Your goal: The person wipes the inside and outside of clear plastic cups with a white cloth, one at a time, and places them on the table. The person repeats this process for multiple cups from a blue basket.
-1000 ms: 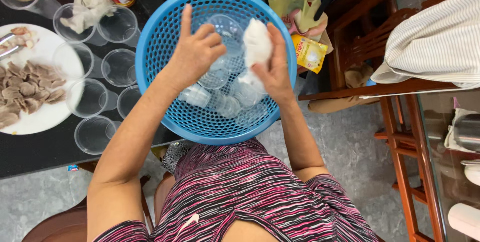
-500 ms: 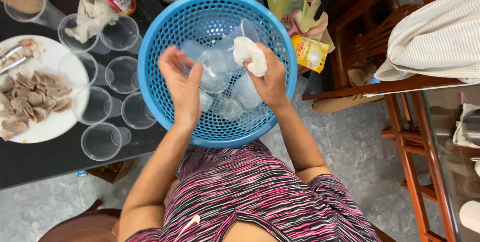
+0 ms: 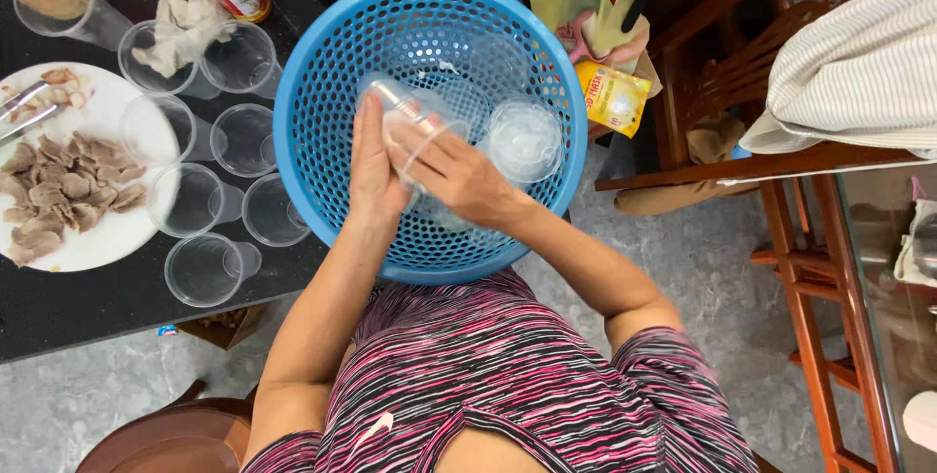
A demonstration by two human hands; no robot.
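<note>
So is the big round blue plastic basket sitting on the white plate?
No, the blue plastic basket sits apart from the white plate holding sliced food.

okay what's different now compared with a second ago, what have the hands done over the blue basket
The left hand has taken a clear plastic cup from the blue basket and lifted it. The right hand, which held a white cloth beside the cups, has moved left to meet it, fingers at the cup's mouth; the cloth is now hidden. The cups on the dark table and the white plate stayed put.

A sleeveless top with pink, black and white stripes; bare arms.
</note>
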